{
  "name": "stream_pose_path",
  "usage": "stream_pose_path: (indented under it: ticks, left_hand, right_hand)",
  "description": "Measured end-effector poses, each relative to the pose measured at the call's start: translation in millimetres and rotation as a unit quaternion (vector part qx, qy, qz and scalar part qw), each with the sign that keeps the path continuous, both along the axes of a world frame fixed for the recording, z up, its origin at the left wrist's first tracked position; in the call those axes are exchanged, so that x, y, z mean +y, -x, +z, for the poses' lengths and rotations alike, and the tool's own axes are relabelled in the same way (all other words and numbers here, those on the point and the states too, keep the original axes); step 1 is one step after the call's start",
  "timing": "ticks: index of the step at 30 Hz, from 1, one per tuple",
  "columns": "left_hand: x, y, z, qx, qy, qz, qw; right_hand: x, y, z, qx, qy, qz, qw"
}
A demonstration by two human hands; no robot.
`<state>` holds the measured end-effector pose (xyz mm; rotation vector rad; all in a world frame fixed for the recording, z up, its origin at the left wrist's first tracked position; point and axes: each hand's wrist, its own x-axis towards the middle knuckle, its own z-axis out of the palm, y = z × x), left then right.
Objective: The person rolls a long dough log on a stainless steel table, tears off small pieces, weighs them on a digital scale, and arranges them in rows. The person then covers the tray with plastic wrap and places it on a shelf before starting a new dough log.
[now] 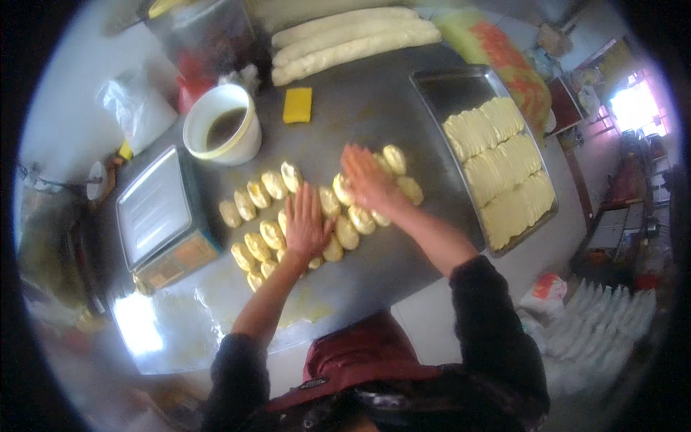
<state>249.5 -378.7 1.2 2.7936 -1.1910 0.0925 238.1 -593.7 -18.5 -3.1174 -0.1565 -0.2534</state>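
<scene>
Rows of small oval dough pieces (271,234), glossy and pale yellow, lie on the dark metal worktop (372,97) before me. My left hand (306,221) rests flat over pieces in the middle of the rows, palm down, and hides some of them. Farther right, my right hand (367,175) lies palm down across other dough pieces (395,159); it looks slightly blurred. Neither hand grips anything. Some pieces at the left end, such as one dough piece (291,176), show paler, whitish patches on top.
A metal baking tray (426,105) at right holds rows of ridged dough (507,167). Long dough rolls (356,40) lie at the back. Nearby are a yellow scraper (297,105), a white bucket of dark liquid (224,129) and a lidded square tin (156,208) at left.
</scene>
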Motion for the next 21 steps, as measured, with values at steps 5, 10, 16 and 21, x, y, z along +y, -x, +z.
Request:
stream_pose_path:
  ticks: [5, 10, 16, 21]
  left_hand:
    - [-9.4, 39.9, 21.9, 0.055, 0.016, -0.046, 0.997]
    - [-23.2, 35.8, 21.4, 0.058, -0.002, -0.004, 0.998]
    - [-31.4, 63.8, 25.2, 0.062, -0.017, 0.003, 0.998]
    - [-33.8, 74.0, 27.3, 0.095, -0.09, -0.131, 0.983]
  right_hand:
    - [-48.5, 18.4, 54.4, 0.108, -0.07, 0.026, 0.991]
    - [-68.2, 41.4, 51.4, 0.052, -0.047, 0.059, 0.996]
    - [-17.1, 103.3, 45.8, -0.019, -0.12, 0.179, 0.976]
    - [-27.6, 100.8, 20.1, 0.229, -0.777, -0.144, 0.568]
